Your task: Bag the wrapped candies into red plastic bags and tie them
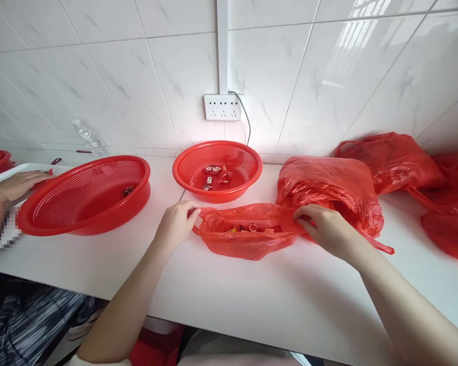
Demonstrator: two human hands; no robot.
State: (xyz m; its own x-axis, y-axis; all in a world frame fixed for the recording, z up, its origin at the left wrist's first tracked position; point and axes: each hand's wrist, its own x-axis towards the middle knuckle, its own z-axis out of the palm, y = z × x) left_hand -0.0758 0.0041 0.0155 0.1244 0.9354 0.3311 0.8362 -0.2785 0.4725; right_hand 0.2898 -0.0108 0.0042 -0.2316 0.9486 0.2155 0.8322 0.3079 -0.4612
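Observation:
A thin red plastic bag (248, 246) is stretched sideways over the white table in front of me, its mouth facing up. Small wrapped packets (253, 227) show inside it. My left hand (177, 223) is closed on the bag's left end, and my right hand (322, 226) pinches its right end. Just behind the bag, a round red basket (218, 194) holds several small red-and-white packets (213, 170).
A larger red basket (112, 218) stands tilted at the left, beside another person's hand (21, 184) over a white tray. Full red bags (328, 178) lie at the right. A socket strip (223, 108) and a clear bottle (89, 138) are by the tiled wall.

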